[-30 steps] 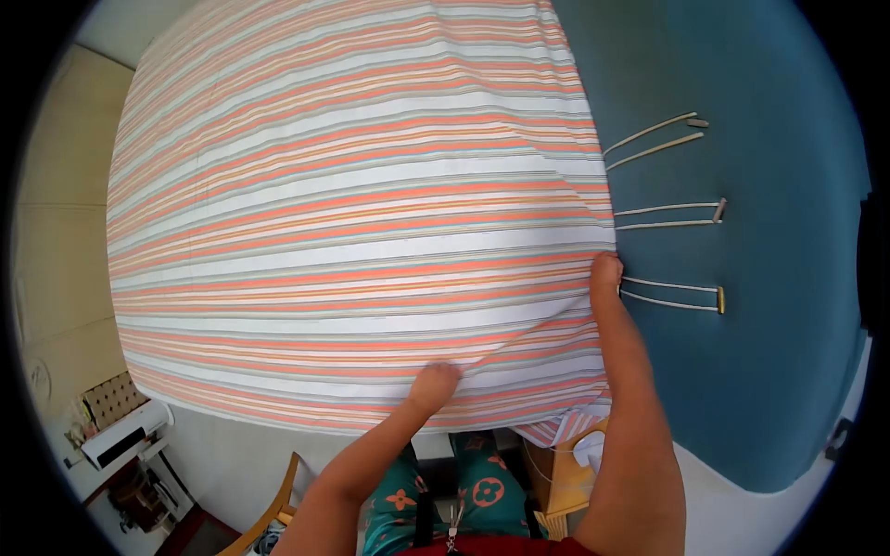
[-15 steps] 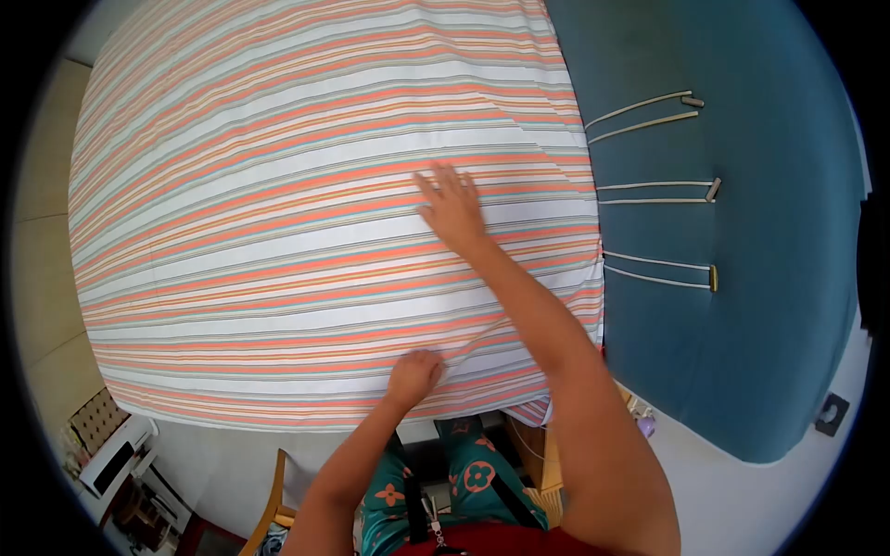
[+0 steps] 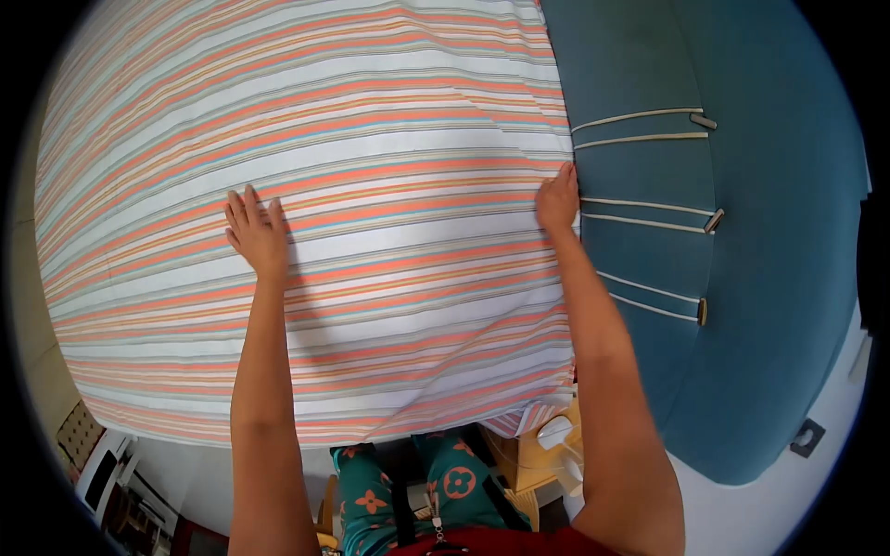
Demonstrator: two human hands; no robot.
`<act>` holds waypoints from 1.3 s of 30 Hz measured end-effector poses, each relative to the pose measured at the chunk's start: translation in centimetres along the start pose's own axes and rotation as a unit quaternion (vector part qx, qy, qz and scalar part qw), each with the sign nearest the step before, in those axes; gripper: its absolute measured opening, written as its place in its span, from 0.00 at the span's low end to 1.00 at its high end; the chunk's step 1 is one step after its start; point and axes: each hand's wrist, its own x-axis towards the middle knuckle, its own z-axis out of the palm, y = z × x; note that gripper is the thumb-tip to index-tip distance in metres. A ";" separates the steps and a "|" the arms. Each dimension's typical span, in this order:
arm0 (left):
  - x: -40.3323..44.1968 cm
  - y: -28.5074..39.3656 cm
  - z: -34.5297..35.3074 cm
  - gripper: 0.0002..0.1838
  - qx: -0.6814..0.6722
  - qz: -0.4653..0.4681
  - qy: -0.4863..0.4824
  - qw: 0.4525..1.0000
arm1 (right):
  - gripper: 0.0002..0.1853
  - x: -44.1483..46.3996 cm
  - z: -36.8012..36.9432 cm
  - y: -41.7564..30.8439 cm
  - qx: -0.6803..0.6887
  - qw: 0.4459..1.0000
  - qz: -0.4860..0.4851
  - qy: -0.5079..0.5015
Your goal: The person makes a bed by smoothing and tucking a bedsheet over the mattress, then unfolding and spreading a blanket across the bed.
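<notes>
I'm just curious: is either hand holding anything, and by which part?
The left hand is open, holding nothing. The right hand is at the edge of the striped sheet; whether it grips it cannot be told.

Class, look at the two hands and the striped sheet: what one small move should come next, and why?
I would probably have the right hand draw the striped sheet smooth at its edge. That hand is already there, beside the teal headboard, and a diagonal crease slants towards it, while the left hand is spread farther across.
</notes>
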 end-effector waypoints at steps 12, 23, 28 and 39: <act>1.8 3.1 3.0 0.33 0.077 -0.104 0.020 0.991 | 0.29 9.7 5.2 -30.7 0.142 0.942 -0.303 0.036; 2.7 2.8 4.4 0.32 0.104 -0.097 0.017 0.990 | 0.31 33.0 6.9 -12.3 0.056 0.998 -0.025 0.005; 2.8 3.0 4.6 0.32 0.104 -0.097 0.014 0.990 | 0.33 33.2 5.7 -10.6 0.090 0.996 0.009 -0.001; 2.6 2.9 5.0 0.32 0.093 -0.093 0.017 0.991 | 0.30 15.1 6.3 -24.9 0.059 0.956 -0.286 0.008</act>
